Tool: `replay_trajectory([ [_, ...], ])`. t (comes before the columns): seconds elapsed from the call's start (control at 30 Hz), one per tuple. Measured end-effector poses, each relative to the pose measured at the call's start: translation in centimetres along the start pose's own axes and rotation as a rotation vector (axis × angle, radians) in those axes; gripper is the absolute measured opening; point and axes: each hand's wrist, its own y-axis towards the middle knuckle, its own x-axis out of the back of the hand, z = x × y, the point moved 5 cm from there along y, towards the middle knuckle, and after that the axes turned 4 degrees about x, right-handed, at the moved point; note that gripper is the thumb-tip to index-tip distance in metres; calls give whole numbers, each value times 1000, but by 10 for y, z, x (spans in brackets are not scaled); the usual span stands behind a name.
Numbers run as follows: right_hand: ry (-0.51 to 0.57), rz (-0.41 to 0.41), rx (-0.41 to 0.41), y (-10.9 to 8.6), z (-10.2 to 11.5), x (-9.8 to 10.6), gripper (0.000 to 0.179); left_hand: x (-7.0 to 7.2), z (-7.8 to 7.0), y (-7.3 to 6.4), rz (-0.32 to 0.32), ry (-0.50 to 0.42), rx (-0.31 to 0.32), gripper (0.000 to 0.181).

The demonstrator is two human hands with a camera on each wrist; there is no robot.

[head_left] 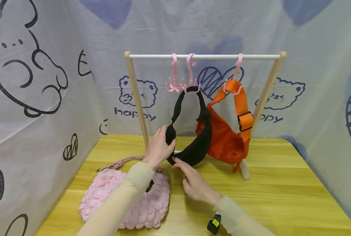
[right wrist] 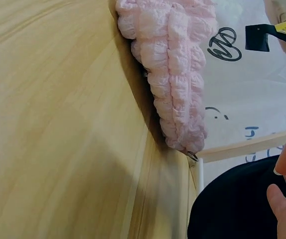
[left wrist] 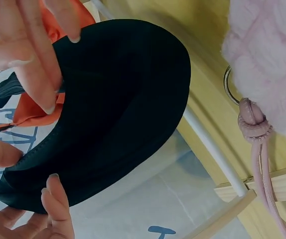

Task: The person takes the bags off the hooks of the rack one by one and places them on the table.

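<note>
Head view: cloth [head_left: 169,29] walls the desk [head_left: 281,183], pink bag [head_left: 152,205] near its left edge, left fingers [head_left: 163,133] pinching black bag [head_left: 197,151], right fingers [head_left: 182,164] extended.

The black crescent-shaped bag [head_left: 197,149] — strap [head_left: 178,104] looped over a pink hook [head_left: 190,72] — hangs curved side down.

At the centre of the head view, the black bag [head_left: 200,147] is smooth, matt cloth. Right of it, the orange bag [head_left: 225,142] looks like thin, creased fabric with a black plastic buckle [head_left: 245,121]. At lower left, the pink bag [head_left: 153,206] is puckered, rough cloth, with a shiny metal ring [left wrist: 226,84]. Hooks [head_left: 175,68]: smooth plastic. Posts [head_left: 136,95]: pale matt wood. Tabletop [head_left: 275,183]: smooth, wood-grained, softly glossy.
</note>
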Motion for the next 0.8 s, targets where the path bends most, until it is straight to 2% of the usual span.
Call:
replay_trajectory([
  [0.1,15,-43,3,0,0,5,51,-1,2,1,8,-7,-15,55],
  [0.2,20,-126,12,1,-2,14,47,-2,4,2,19,-10,-25,55],
  [0.43,-28,-430,104,7,-7,52,42,-3,4,3,47,2,-61,55],
  [0.6,-62,-626,112,11,-8,86,43,-4,2,3,71,6,-108,51],
  [0.7,-94,-676,86,17,-8,101,45,-4,0,3,88,5,-126,45],
  [0.8,-121,-679,46,27,-10,114,48,-4,-2,4,100,10,-137,42],
])
